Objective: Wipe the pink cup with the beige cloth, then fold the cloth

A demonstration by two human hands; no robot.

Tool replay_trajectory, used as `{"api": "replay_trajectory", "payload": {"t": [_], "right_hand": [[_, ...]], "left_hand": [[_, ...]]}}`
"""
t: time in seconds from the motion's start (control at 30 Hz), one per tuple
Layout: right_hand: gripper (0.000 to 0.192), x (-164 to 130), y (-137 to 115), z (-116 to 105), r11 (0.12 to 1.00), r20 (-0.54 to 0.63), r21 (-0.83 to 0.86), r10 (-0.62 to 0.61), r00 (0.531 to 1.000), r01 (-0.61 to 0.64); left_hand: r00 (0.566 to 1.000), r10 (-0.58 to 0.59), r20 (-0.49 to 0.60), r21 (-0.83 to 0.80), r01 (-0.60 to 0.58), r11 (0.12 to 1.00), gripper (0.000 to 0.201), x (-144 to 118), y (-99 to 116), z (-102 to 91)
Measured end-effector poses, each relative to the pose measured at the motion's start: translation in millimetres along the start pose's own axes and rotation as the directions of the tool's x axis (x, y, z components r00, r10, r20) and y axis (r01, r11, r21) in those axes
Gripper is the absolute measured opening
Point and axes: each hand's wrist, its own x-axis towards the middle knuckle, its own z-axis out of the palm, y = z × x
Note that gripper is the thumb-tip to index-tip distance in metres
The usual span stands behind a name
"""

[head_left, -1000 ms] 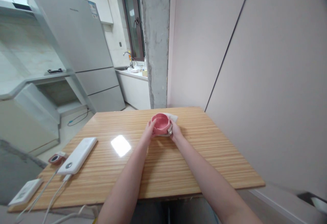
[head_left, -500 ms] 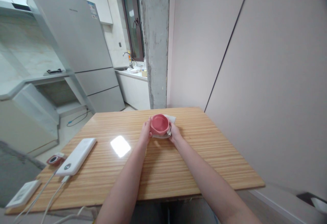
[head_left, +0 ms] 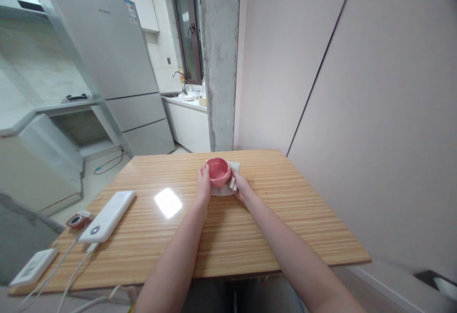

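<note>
Two hands on one pink bowl (head_left: 218, 171) at frame centre, above the wooden table (head_left: 285, 208): left hand (head_left: 204, 184) cupping its side, right hand (head_left: 240, 187) pressing a white cloth (head_left: 224, 189) beneath; glossy, small, tilted, it could slip if either grip loosens.
</note>
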Motion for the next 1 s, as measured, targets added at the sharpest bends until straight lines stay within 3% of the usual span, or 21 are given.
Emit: {"api": "replay_trajectory", "payload": {"t": [0.1,0.2,0.3,0.37,0.53,0.63,0.7,0.73,0.8,0.83,0.9,0.93,1.0], "right_hand": [[0.011,-0.4,0.1,-0.4,0.997,-0.109,-0.004,-0.082,0.991,0.082],[0.006,0.8,-7.9,-5.7,0.985,-0.242,0.001,-0.166,0.956,0.171],[0.011,-0.1,-16.0,-6.9,0.991,-0.238,0.030,-0.120,0.964,0.131],[0.013,-3.2,-17.3,-3.5,0.998,-0.176,0.035,-0.051,0.983,0.058],[0.015,-13.8,-10.1,4.0,0.973,0.052,-0.169,0.169,0.984,-0.158],[0.019,-17.1,-10.4,-0.2,0.912,0.071,-0.407,0.092,0.993,-0.055],[0.023,-19.3,-15.3,-4.5,0.798,0.049,-0.585,-0.145,0.988,0.146],[0.022,-20.9,-18.8,-6.0,0.705,0.061,-0.661,-0.289,0.955,0.256],[0.033,-25.6,-26.1,-6.5,0.484,0.180,-0.751,-0.505,0.844,0.449],[0.046,-28.5,-29.1,-5.4,0.379,0.278,-0.758,-0.549,0.788,0.531],[0.069,-33.9,-32.6,-1.4,0.220,0.480,-0.728,-0.513,0.711,0.650],[0.072,-35.8,-33.4,0.9,0.168,0.550,-0.710,-0.474,0.688,0.683],[0.058,-37.2,-34.5,4.1,0.098,0.611,-0.700,-0.431,0.664,0.708]], "left_hand": [[0.998,-0.041,-0.056,0.134,0.048,0.990,0.037,-1.2,5.1,-3.0],[0.964,-0.260,0.051,0.235,0.241,0.942,0.045,-7.1,8.1,-4.8],[0.925,-0.339,0.169,0.219,0.300,0.928,0.040,-11.0,8.2,-4.0],[0.931,-0.319,0.179,0.135,0.298,0.945,0.036,-9.8,9.1,-3.2],[0.976,-0.215,-0.023,-0.153,0.209,0.966,0.032,2.7,17.3,-6.9],[0.977,-0.135,-0.164,-0.196,0.102,0.975,0.032,8.4,20.5,-11.4],[0.975,-0.107,-0.195,-0.179,0.072,0.981,0.032,9.6,20.1,-13.1],[0.976,-0.099,-0.194,-0.167,0.067,0.984,0.031,9.4,19.3,-13.2],[0.981,-0.078,-0.179,-0.135,0.055,0.989,0.027,7.6,16.7,-11.5],[0.983,-0.063,-0.170,-0.117,0.043,0.992,0.025,5.9,15.2,-9.6],[0.992,-0.029,-0.120,-0.085,0.019,0.996,0.022,0.9,12.3,-4.1],[0.997,-0.017,-0.070,-0.077,0.011,0.997,0.022,-2.2,11.3,-0.8],[0.997,-0.014,0.074,-0.093,0.021,0.995,0.027,-8.9,10.2,6.0]]}}
